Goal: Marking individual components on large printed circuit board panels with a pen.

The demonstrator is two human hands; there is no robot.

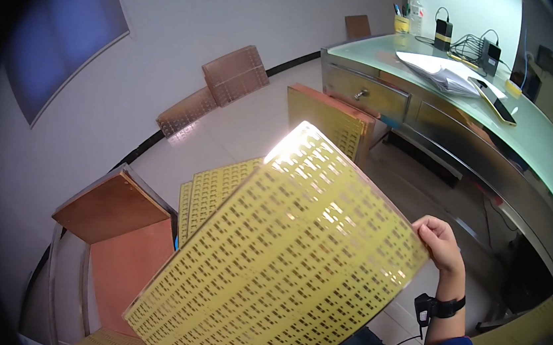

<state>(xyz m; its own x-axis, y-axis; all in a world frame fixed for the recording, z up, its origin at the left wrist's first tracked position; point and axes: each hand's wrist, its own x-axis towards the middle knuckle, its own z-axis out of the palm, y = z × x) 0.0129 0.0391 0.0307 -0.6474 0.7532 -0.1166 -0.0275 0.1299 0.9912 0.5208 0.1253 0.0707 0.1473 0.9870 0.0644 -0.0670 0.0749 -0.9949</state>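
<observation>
A large yellow-green circuit board panel (281, 259) fills the middle of the head view, tilted, with rows of small metallic pads across it. Strong light glints off its upper corner. My right hand (441, 245) is closed on the panel's right edge, thumb on the near face. A black band with a small device (433, 310) sits on that wrist. My left hand does not show. Behind the panel, more yellow-green boards (222, 184) are partly covered by it.
A glass-topped desk (432, 81) at the upper right holds papers (436, 71), a phone (494, 102) and black adapters. Thick boards (329, 111) lean near it. Copper-coloured panels (236, 75) lean on the wall; a metal frame with copper-coloured boards (125, 258) stands at left.
</observation>
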